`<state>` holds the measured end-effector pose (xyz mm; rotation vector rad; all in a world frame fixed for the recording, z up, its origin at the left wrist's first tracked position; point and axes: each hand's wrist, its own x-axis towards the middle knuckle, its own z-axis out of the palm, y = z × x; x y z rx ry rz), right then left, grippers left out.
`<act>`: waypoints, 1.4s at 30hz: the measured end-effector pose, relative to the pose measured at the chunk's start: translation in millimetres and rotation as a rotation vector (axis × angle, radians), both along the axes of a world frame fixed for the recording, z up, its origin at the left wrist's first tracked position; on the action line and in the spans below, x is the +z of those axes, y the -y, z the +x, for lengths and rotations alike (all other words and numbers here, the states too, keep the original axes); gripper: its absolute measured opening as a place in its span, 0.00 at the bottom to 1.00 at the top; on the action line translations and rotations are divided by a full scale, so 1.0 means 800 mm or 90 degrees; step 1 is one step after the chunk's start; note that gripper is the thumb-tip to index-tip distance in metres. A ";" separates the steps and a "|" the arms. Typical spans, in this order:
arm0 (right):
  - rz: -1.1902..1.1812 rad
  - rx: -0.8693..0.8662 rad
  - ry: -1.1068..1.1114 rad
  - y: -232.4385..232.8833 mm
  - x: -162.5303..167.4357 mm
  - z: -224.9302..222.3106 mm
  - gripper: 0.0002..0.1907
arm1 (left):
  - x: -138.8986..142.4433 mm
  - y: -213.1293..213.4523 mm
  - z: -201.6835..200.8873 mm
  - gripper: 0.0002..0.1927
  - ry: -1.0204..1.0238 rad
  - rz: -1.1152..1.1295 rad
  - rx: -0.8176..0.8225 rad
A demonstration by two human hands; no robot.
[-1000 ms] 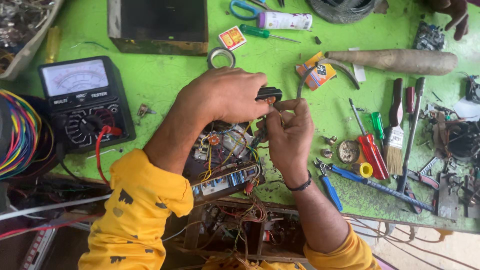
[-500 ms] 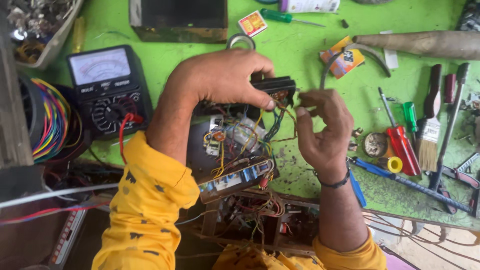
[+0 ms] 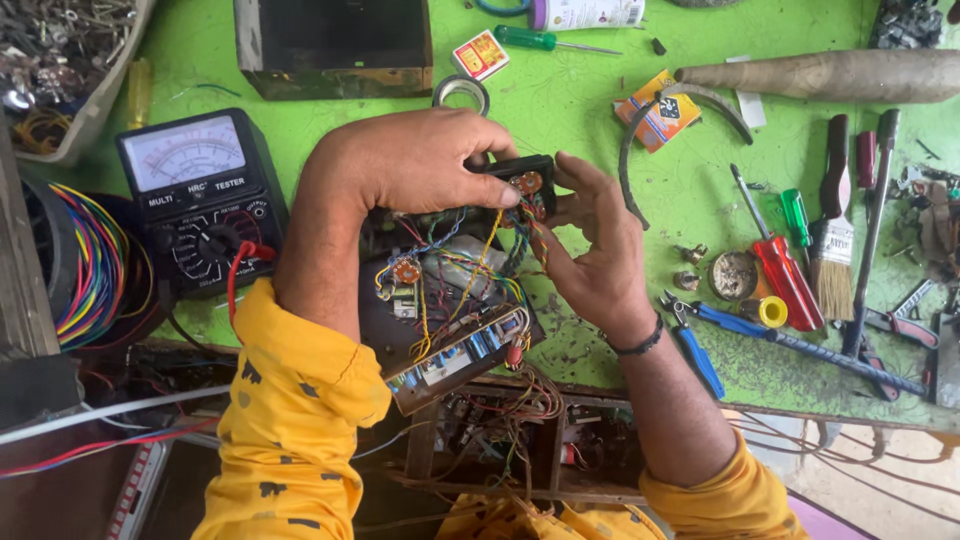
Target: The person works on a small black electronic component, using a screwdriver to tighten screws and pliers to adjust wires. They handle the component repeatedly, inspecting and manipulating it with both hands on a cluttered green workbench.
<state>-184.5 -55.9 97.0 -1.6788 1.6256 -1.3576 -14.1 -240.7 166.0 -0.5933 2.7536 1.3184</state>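
A small black part (image 3: 520,180) with orange knobs is being gripped mid-frame by the left hand (image 3: 415,165), fingers curled over its top. The right hand (image 3: 590,250) is cupped under it, fingertips pinched into the coloured wires (image 3: 470,265) running down to the opened-up circuit board (image 3: 450,330) just below. Looks like the wiring is being sorted or checked. Next, steady fingers are probably needed so no thin lead gets yanked. A meter (image 3: 195,200) is parked left on the green table (image 3: 600,110), unused.
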 end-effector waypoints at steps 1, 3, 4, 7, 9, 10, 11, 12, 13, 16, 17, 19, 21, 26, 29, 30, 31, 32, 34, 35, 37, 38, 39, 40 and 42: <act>0.005 -0.004 0.031 0.001 -0.001 0.001 0.33 | -0.002 0.001 -0.001 0.24 -0.005 0.004 -0.008; 0.011 0.006 0.090 0.003 -0.004 0.002 0.31 | -0.004 0.004 0.001 0.25 -0.015 0.011 -0.020; 0.011 0.020 0.119 0.003 -0.006 0.003 0.30 | -0.004 0.005 0.002 0.25 -0.019 0.014 -0.025; 0.010 0.041 0.168 0.005 -0.010 0.003 0.28 | -0.001 0.006 0.007 0.26 0.011 0.066 -0.026; 0.027 0.047 0.253 0.007 -0.012 0.003 0.28 | 0.002 0.005 0.008 0.26 0.023 0.077 -0.028; 0.044 0.052 0.328 0.008 -0.012 0.004 0.28 | 0.003 0.004 0.008 0.26 0.018 0.063 -0.032; 0.059 0.057 0.402 0.009 -0.012 0.005 0.28 | 0.004 0.004 0.008 0.26 0.011 0.047 -0.037; 0.055 0.076 0.420 0.011 -0.011 0.006 0.29 | 0.004 0.004 0.008 0.26 -0.003 0.039 -0.038; 0.055 0.096 0.437 0.012 -0.010 0.009 0.31 | 0.004 0.003 0.009 0.25 -0.018 0.034 -0.038; 0.073 0.067 0.388 0.015 -0.006 0.016 0.34 | 0.000 0.004 0.010 0.25 -0.004 0.059 -0.024; 0.085 0.043 0.355 0.016 -0.004 0.019 0.34 | -0.002 0.005 0.010 0.25 0.011 0.076 -0.017; 0.082 0.029 0.264 0.016 -0.001 0.021 0.35 | -0.006 0.007 0.014 0.24 -0.007 0.077 -0.029; 0.087 0.014 0.195 0.016 0.000 0.022 0.34 | -0.011 0.007 0.014 0.24 -0.008 0.066 -0.022; 0.104 -0.002 0.114 0.020 -0.001 0.021 0.30 | -0.019 0.005 0.010 0.24 0.044 0.017 0.031; 0.147 0.004 0.218 0.022 -0.004 0.023 0.30 | -0.018 0.004 0.007 0.25 0.013 -0.014 0.023; 0.151 0.019 0.282 0.022 -0.005 0.023 0.31 | -0.017 0.003 0.006 0.24 0.042 -0.001 0.023; 0.155 0.034 0.347 0.022 -0.006 0.023 0.31 | -0.017 0.003 0.004 0.23 0.072 0.013 0.022; 0.159 0.049 0.412 0.023 -0.007 0.023 0.32 | -0.017 0.003 0.003 0.23 0.102 0.027 0.022; 0.149 0.057 0.410 0.023 -0.009 0.022 0.32 | -0.018 0.003 0.002 0.22 0.084 0.009 0.028; 0.144 0.060 0.410 0.023 -0.010 0.022 0.32 | -0.020 0.003 0.002 0.21 0.076 0.000 0.030; 0.184 0.060 0.379 0.022 -0.011 0.020 0.29 | -0.025 0.005 0.002 0.21 0.019 -0.014 -0.003; 0.203 0.059 0.364 0.021 -0.011 0.018 0.27 | -0.027 0.007 0.001 0.21 -0.010 -0.021 -0.021; 0.195 0.065 0.365 0.020 -0.011 0.017 0.26 | -0.030 0.008 0.001 0.21 0.009 -0.006 -0.023; 0.187 0.072 0.367 0.020 -0.011 0.016 0.24 | -0.032 0.010 0.001 0.20 0.028 0.010 -0.025; 0.187 0.066 0.352 0.019 -0.011 0.014 0.22 | -0.036 0.012 0.000 0.20 0.048 0.030 -0.027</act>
